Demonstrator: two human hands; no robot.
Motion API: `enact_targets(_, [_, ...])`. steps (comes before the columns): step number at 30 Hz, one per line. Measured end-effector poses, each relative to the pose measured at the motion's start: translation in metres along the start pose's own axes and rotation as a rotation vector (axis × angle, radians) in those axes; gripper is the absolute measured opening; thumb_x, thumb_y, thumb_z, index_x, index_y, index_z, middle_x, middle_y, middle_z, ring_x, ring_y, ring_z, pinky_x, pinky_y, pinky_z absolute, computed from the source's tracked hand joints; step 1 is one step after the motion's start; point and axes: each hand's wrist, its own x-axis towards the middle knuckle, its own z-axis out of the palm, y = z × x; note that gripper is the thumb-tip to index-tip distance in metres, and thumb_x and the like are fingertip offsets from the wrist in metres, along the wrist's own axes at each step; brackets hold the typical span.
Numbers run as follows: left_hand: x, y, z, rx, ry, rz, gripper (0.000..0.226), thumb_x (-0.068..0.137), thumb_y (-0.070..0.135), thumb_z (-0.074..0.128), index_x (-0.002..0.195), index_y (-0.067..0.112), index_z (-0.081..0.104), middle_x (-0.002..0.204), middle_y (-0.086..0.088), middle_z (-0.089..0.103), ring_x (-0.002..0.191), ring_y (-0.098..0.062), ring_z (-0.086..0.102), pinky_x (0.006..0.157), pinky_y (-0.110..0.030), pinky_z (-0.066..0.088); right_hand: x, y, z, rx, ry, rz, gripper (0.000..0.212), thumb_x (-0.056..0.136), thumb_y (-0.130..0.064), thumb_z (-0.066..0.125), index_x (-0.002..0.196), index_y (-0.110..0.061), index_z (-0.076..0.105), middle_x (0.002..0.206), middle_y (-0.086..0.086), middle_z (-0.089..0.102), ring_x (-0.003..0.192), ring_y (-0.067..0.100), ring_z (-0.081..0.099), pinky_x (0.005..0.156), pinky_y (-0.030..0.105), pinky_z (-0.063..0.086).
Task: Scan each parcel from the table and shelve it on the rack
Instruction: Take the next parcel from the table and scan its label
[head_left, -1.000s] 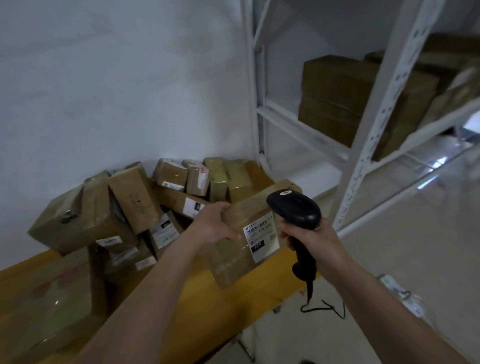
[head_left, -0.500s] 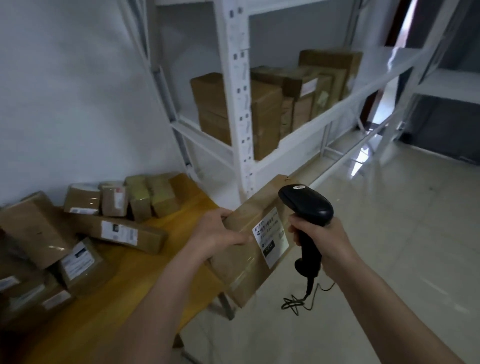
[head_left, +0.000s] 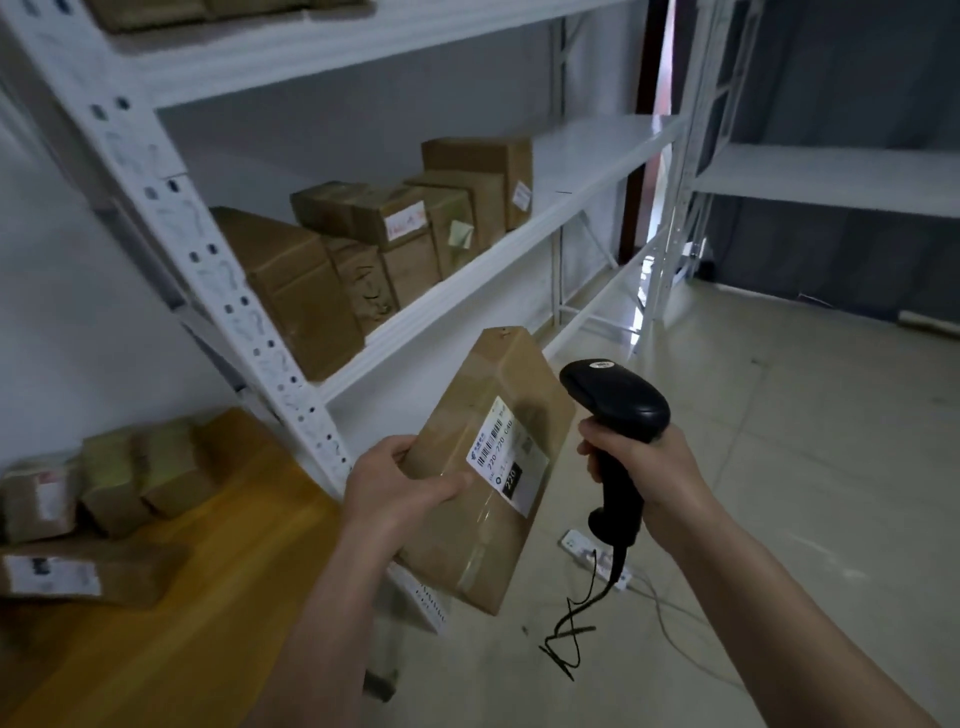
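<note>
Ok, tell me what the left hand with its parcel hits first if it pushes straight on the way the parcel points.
Probably the front edge of the rack's shelf: the parcel in the left hand aims up at it. Depth is unclear; it may slide onto the bare shelf.

top-shelf boxes (head_left: 156, 10) cut off by the upper edge — table parcels (head_left: 52, 574) blurred, their labels unreadable.

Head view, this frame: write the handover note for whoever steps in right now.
Hands: left hand grips the labelled parcel, held in the air in front of the rack; right hand grips the black scanner beside the label.
Done: several parcels stand on the middle shelf.
Left: whether this one is scanned cannot be told; shelve it, then work through the parcels on the yellow table.
</note>
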Motion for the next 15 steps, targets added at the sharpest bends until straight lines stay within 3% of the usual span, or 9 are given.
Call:
enact_targets(2, [0.010,0.011,0.011,0.008,0.021,0.006,0.068,0.057,0.032,0.091,0.118,0.022,0.063,0.110,0.007,0.063,0.094,-0.008,0.058,0.084,-0.037,0.055,0.016,-0.002,-0.014,0.017,0.018,0.000,0.005,0.082,-0.002,0.069,0.086,-0.003,0.066,0.068,0.011,0.065,0.058,0.022,0.053,0.061,0.035,0.047])
enact_targets(9, [0.065,0.049,0.065,-0.069,0.034,0.045,0.065,0.061,0.027,0.091,0.118,0.023,0.060,0.111,0.007,0.061,0.096,-0.010,0.060,0.076,-0.029,0.050,0.082,-0.005,-0.046,0.007,0.015,0.011,0.008,0.079,0.001,0.070,0.085,0.002,0.066,0.070,0.013,0.062,0.057,0.021,0.053,0.057,0.031,0.048])
enact_targets(15, [0.139,0.093,0.118,-0.203,0.063,0.049,0.066,0.057,0.027,0.093,0.113,0.031,0.057,0.107,0.012,0.061,0.095,-0.011,0.065,0.083,-0.043,0.058,0.171,-0.032,-0.061,-0.071,-0.008,-0.027,0.017,0.077,0.003,0.073,0.093,0.002,0.065,0.063,0.011,0.056,0.054,0.019,0.052,0.055,0.027,0.049])
